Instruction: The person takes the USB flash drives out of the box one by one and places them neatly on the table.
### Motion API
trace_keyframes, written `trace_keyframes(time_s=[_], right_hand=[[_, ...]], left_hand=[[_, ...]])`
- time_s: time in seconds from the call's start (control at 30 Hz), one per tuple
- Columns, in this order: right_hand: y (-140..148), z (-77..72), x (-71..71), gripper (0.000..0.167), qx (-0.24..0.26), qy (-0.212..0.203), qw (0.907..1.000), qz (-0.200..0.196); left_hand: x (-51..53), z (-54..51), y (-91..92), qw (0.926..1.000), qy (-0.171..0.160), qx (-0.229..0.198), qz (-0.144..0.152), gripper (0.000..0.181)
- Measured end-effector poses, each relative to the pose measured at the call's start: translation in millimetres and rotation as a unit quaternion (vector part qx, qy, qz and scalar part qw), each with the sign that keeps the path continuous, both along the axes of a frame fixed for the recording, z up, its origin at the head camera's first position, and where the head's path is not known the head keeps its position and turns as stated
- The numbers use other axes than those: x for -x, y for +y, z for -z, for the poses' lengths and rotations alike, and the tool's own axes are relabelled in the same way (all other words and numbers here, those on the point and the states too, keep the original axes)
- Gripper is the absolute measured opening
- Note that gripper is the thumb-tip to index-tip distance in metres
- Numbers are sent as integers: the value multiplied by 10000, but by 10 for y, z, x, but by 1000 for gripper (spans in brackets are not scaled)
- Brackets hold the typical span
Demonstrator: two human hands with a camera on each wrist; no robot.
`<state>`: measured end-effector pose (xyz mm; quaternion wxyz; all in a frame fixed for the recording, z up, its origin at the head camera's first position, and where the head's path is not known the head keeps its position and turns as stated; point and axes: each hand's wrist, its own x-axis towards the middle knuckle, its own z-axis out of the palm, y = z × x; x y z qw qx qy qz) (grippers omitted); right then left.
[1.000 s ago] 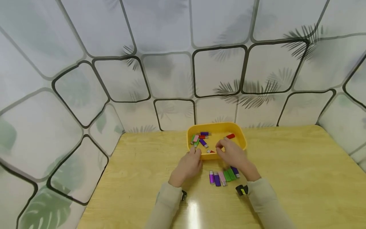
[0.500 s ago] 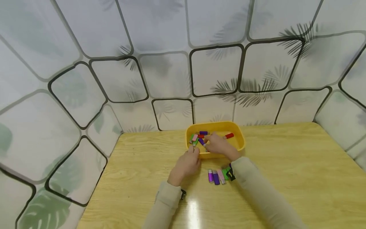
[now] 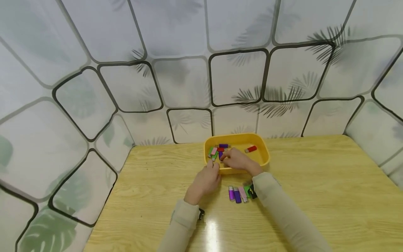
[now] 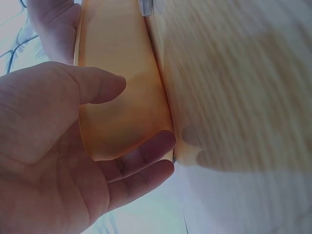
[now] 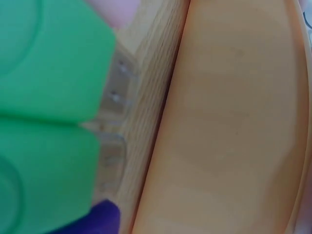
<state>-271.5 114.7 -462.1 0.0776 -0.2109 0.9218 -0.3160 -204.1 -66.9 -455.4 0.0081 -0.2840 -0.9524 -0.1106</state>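
Observation:
My left hand (image 3: pixel 206 180) holds the front left corner of a yellow plastic tray (image 3: pixel 267 154). The left wrist view shows that thumb against the tray's outer wall (image 4: pixel 117 112) and two fingers bent at its end. Inside the tray, my right hand (image 3: pixel 239 161) pinches a purple USB stick (image 3: pixel 220 155), its far end showing past the fingertips. Left of it lie a pink stick (image 3: pixel 214 151), green sticks (image 3: pixel 210 152), a red stick (image 3: pixel 221 149) and another purple stick (image 3: pixel 224 146). The right hand's fingers are out of the right wrist view.
A row of USB sticks lies before the tray: bright purple (image 3: pixel 231 193), dark purple (image 3: pixel 237 195), pink (image 3: pixel 243 194) and green (image 5: pixel 53 58), partly under the right wrist. One red stick (image 3: pixel 251 149) lies at the tray's right. A patterned curtain (image 3: pixel 189 84) stands behind the table.
My right hand has moved left inside the tray, from near its front right to the purple stick, which has turned and shifted slightly. The left hand has stayed on the tray's corner.

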Motion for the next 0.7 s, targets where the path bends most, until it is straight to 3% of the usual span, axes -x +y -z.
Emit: trace_keyframes(time_s=[0.17, 0.47, 0.7], right_hand=[[-1, 44, -34, 18, 56, -35, 9999, -86], [21, 70, 5, 16, 181, 464, 9974, -523], [39, 15, 31, 14, 153, 161, 9990, -395]], left_hand=[[-18, 47, -8, 9999, -121, 17, -2, 23], [9, 81, -8, 10000, 82, 41, 22, 23], [37, 57, 4, 9999, 140, 33, 1, 24]])
